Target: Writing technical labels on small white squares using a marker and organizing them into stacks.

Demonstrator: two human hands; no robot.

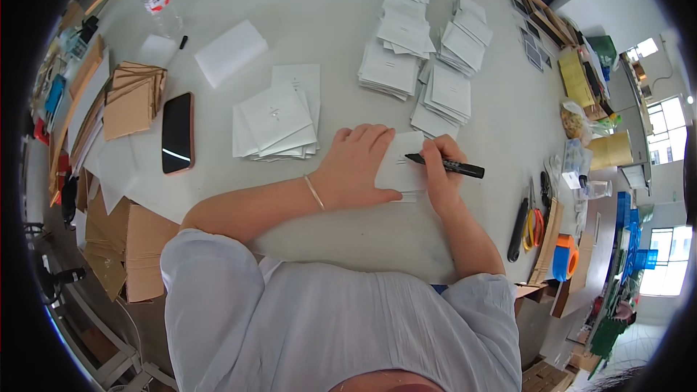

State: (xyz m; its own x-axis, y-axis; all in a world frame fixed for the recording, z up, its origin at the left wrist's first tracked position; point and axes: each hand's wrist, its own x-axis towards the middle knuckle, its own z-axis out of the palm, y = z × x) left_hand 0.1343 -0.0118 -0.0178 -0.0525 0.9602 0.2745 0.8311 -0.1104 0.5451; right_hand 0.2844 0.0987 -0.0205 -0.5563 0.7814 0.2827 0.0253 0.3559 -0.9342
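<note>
A pale table [348,238] bears white stacks [392,69]. Below them, the person's left hand [356,163] lies flat, thumb spread, on a white packet [398,176]; the right hand [441,183], fingers clasped round a black marker [460,168], points it at the packet.

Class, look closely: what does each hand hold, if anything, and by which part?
The right hand grips a black marker just behind its tip; the left hand rests spread on a white paper, without a clear grip.
</note>
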